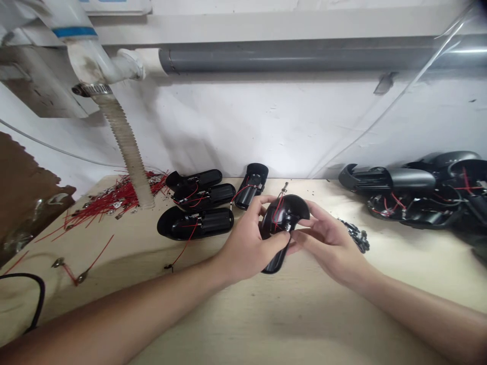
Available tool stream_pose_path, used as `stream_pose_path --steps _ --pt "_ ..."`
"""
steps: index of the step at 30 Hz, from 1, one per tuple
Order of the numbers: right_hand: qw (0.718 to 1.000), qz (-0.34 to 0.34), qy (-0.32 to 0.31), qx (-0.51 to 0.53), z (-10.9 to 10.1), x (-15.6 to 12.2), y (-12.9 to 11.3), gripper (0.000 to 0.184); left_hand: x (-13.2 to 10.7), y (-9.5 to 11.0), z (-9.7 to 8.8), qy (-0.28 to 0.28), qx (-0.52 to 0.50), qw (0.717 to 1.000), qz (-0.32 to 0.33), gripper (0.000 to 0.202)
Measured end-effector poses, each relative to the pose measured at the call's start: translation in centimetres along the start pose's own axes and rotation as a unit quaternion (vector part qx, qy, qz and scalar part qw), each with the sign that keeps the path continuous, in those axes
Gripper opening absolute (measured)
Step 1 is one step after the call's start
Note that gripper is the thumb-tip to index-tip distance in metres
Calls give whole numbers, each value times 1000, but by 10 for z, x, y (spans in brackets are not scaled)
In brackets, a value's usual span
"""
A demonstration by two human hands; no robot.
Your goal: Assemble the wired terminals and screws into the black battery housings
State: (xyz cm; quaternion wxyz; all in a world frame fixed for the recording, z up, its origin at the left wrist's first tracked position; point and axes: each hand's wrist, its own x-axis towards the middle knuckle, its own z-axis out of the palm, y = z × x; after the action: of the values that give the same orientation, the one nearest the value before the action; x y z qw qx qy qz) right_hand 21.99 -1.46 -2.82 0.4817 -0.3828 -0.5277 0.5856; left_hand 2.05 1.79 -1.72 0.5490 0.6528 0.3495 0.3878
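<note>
Head view looks forward and down across a pale wooden bench [266, 324] with both forearms entering from the bottom corners. Between the 2 hands, just above the bench, is a curved black plastic housing [292, 209], its wide rounded end pointing up and away and its narrow end pointing down toward the person. Its long axis stands nearly upright in the frame, leaning slightly, with the narrow end lower left. Red wires [277, 217] cross its inner face. The left hand [247, 246] wraps its fingers narrowly around the near side, with the thumb laid across the front. The right hand [329, 241] closes on the opposite side, its fingers pressed to the edge. Those fingers and thumbs hide the housing's middle, so its fittings there are hard to make out. Left of the hands lie 4 similar black housings [196, 224], and a tangle of red wires with metal terminals [122, 196] lies farther left. Just beside the right hand is a small heap of black parts [359, 235], too small to identify. More housings [414, 192] overlap at the right, cut off by the frame, so I cannot count them. A corrugated hose [125, 144] drops from a white pipe elbow [91, 63] onto the bench.
</note>
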Motion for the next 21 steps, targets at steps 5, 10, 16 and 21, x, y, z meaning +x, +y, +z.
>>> stream_pose_path --steps 5,10,16,21 --pt "999 -22 38 -28 5 2 -6 44 -2 0 1 -24 1 1000 -17 57" --pt "998 -16 56 -41 8 2 -8 41 -4 -1 2 -25 14 1000 -9 58" --pt "995 -18 70 -67 10 1 -11 42 -3 2 3 -32 16 999 -1 59" --pt "994 -14 82 -65 12 1 -12 50 -5 4 5 -33 23 999 6 59"
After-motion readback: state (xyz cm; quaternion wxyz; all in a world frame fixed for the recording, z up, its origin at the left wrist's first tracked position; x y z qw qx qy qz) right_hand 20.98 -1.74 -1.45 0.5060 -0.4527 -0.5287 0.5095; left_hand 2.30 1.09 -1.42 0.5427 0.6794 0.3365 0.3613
